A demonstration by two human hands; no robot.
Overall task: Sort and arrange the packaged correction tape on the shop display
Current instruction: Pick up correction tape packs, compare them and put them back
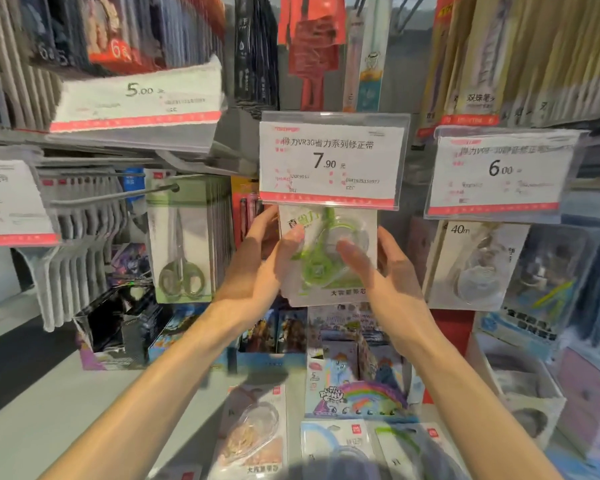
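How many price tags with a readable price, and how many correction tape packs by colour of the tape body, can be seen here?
Price tags with a readable price: 3 (5.00 tag, 7.90 tag, 6.00 tag)
Green correction tape pack: 1
Clear correction tape pack: 1
Beige correction tape pack: 1
Blue correction tape pack: 1
Total: 7

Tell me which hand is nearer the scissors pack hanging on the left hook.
Left. The left hand grips the green correction tape pack just right of the scissors pack; the right hand holds the tape pack's far side.
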